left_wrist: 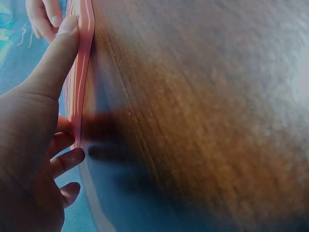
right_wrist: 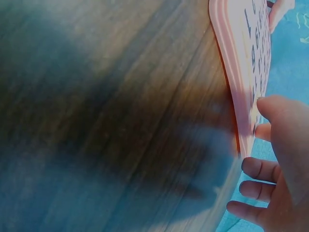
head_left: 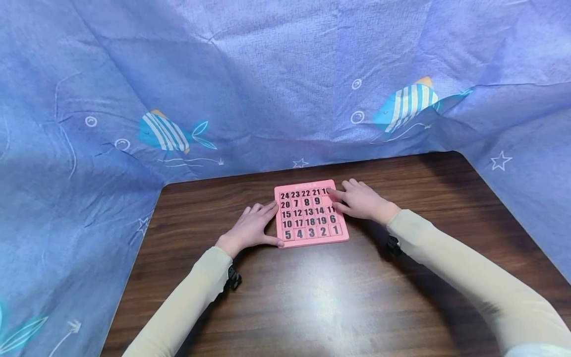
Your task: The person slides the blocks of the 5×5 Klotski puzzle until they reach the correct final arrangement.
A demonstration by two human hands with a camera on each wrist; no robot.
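left hand (head_left: 251, 227) against pink puzzle (head_left: 309, 216), right (head_left: 363, 200) seemingly atop

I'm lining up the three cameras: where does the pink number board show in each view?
Head: the pink number board lies slightly right of and below centre, between the left hand and right hand.
Left wrist: upper left, a narrow, nearly edge-on strip.
Right wrist: upper right, seen at a steep slant.
Shared landmark: the brown wooden table, visible in all three views.
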